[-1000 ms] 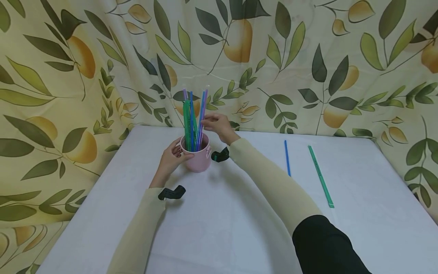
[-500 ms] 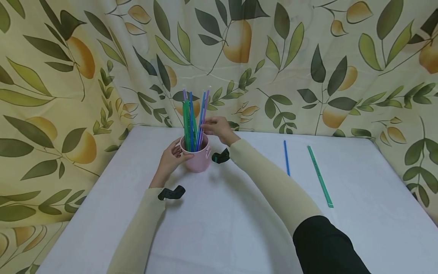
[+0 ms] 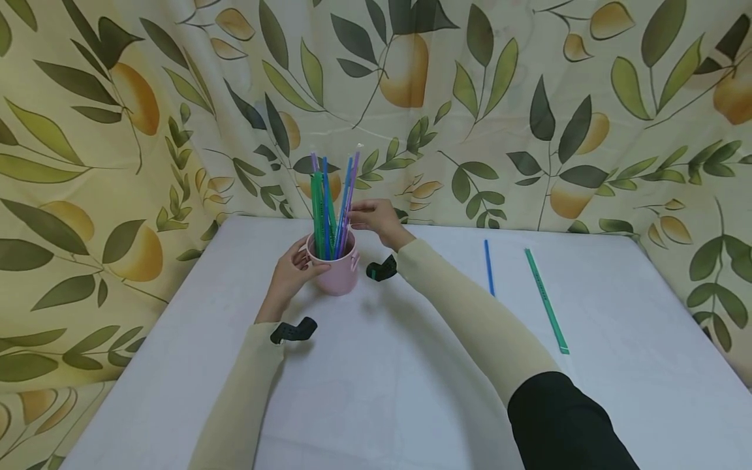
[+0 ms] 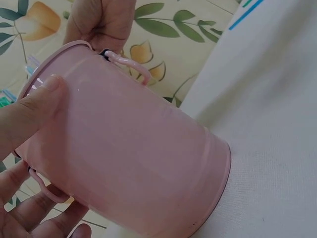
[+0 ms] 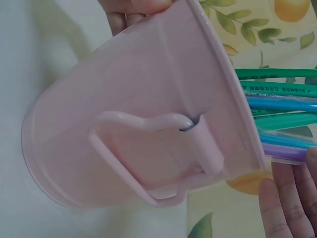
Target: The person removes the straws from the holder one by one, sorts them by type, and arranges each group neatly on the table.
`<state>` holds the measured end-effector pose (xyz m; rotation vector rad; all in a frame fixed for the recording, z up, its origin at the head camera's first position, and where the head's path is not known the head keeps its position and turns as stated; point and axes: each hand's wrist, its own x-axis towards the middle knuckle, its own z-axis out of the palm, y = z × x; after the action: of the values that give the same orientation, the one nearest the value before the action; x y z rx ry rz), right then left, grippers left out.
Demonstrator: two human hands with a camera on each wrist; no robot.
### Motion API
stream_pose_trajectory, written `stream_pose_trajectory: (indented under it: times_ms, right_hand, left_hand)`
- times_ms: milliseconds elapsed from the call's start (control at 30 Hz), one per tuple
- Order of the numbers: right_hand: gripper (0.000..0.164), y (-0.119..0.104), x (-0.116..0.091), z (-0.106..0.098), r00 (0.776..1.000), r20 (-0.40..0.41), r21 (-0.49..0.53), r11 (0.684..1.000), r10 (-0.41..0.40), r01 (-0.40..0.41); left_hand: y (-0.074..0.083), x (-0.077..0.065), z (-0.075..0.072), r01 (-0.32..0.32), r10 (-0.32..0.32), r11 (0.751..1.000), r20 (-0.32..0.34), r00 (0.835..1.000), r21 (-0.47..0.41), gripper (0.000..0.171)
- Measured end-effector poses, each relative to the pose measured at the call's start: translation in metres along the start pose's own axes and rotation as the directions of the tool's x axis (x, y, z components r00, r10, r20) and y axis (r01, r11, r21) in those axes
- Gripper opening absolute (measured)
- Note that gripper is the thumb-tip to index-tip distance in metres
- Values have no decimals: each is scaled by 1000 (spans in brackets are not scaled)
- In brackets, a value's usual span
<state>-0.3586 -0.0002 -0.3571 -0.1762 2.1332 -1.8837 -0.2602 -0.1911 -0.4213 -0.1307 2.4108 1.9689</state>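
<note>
A small pink bucket (image 3: 336, 279) with side handles stands on the white table, holding several long straws in green (image 3: 318, 215), blue (image 3: 326, 196) and purple. My left hand (image 3: 292, 269) grips its left side; in the left wrist view the thumb (image 4: 42, 106) presses the wall near the rim, and the fingers lie around the side by a handle (image 4: 47, 188). Above the right part of the rim, my right hand (image 3: 378, 220) pinches a purple straw (image 3: 355, 166) that leans right. The right wrist view shows this purple straw (image 5: 283, 152) beside the fingertips (image 5: 285, 198). The straws' lower ends are hidden inside.
On the right of the table (image 3: 411, 391) lie a blue straw (image 3: 489, 267), partly hidden by the right sleeve, and a green straw (image 3: 546, 300). A leaf-and-fruit patterned curtain (image 3: 435, 170) hangs behind the table. Black straps are on both wrists.
The purple straw in my right hand has tilted slightly to the right, away from the blue one. The left hand keeps its grip on the bucket. The head view has shifted a little.
</note>
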Motion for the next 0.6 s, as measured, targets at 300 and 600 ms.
stream_pose_trajectory:
  times_ms: [300,600]
  right_hand:
    - [26,-5,-5,-4,998,-10,17,998,-57,57]
    - [26,-12,-10,-8,996,-39,55,995,-82,84]
  left_hand:
    - [3,-1,-1,4,-4,1000,6,1000,10,82]
    - [1,-1,1,-40,40,998,0,999,56,83]
